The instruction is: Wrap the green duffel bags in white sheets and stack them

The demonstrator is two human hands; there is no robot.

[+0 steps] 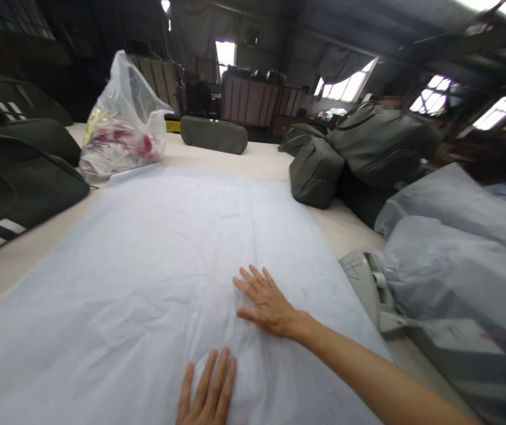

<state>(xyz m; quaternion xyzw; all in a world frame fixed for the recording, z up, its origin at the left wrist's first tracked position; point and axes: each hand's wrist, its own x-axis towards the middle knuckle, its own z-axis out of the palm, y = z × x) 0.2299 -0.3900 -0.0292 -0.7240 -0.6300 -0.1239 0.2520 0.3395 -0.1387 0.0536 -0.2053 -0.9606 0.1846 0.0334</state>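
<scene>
A large pale translucent plastic sheet or bag lies spread over the cream table, creased toward its near side. On its right half rests my right hand, palm down with fingers spread. Nearer to me, at the bottom edge of the view, my left hand lies flat on the same plastic, its fingers stretched out and slightly apart. Neither hand grips anything. The left wrist and forearm are out of view.
Dark green bags with white stripes stand at left. A clear plastic bag with red and white contents and a small green case sit at the back. More green bags, a grey device and wrapped plastic bundles are at right.
</scene>
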